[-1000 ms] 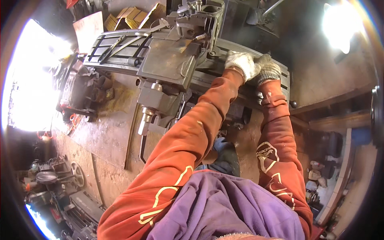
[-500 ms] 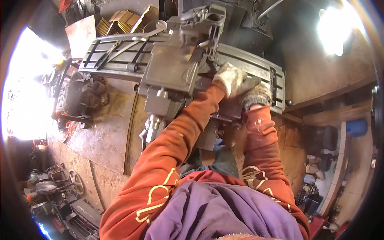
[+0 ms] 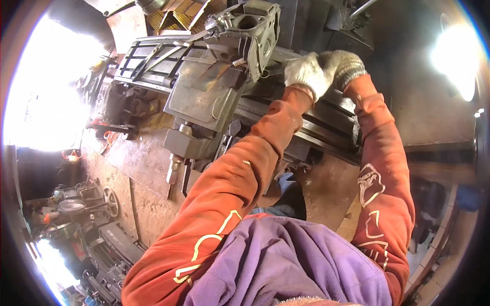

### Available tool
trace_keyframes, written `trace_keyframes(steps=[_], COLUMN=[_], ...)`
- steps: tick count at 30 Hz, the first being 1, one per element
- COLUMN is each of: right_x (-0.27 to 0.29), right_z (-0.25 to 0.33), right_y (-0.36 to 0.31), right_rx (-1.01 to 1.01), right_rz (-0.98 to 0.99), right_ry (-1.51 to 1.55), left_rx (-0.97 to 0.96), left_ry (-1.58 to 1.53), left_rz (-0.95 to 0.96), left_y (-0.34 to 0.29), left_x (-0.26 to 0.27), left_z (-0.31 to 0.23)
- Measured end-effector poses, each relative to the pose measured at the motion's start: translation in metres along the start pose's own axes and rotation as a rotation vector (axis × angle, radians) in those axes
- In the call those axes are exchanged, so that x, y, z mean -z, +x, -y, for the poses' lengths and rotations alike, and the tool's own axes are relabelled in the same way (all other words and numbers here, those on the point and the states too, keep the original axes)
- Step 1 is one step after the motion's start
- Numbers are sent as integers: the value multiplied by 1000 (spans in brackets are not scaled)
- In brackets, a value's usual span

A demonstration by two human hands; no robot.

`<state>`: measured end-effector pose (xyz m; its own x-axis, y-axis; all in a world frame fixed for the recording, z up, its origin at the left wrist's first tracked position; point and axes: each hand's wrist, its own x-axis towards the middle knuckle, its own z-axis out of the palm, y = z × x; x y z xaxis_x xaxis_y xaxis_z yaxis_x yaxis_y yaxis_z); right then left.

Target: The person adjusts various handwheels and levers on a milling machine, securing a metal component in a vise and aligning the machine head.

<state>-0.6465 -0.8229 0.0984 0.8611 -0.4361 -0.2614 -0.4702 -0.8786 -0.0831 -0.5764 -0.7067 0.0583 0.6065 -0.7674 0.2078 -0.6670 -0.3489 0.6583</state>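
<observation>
My left hand [image 3: 307, 76], in a whitish work glove, is curled at the far edge of a slotted metal machine table [image 3: 326, 118]. Close against it on the right, my right hand [image 3: 346, 67], in a greyish knit glove, bends over with its fingers curled inward. Whatever they grip is hidden by the gloves. Just left of my hands stands a grey cast metal part [image 3: 250, 33] with round openings. A flat-topped metal block [image 3: 204, 92] sits in front of that casting, with a squared shaft [image 3: 173, 171] sticking out toward me.
Long flat metal bars [image 3: 161, 56] lie on the table's left end. Yellowish boxes [image 3: 186, 14] stand behind it. Another machine with a handwheel [image 3: 111, 202] is at the lower left. A bright lamp [image 3: 454, 61] glares at the upper right.
Both my hands have moved farther away and to the right, staying close together. My right forearm now reaches out farther. My view has shifted.
</observation>
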Motion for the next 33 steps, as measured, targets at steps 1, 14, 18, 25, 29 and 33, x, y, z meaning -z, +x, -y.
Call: trace_keyframes(steps=[1,14,18,25,29,33], right_x=[7,24,-19,-98,-76,-9], right_z=[4,-5,-10,-23,-29,-13], right_y=[2,10,-14,-51,-36,-7], right_rx=[23,75,-43,-186,-225,-70], right_rz=[-59,-31,-202,-288,-222,-137], right_ry=[-25,-129,-12,-197,-147,7], left_rx=[27,48,-35,-95,-13,59], left_ry=[26,-73,-17,-85,-110,-84], left_rz=[16,38,48,86,115,60], left_y=[6,16,-6,-36,-27,5], left_x=[0,1,0,1,19,-3], left_z=[4,-3,2,3,-14,-2])
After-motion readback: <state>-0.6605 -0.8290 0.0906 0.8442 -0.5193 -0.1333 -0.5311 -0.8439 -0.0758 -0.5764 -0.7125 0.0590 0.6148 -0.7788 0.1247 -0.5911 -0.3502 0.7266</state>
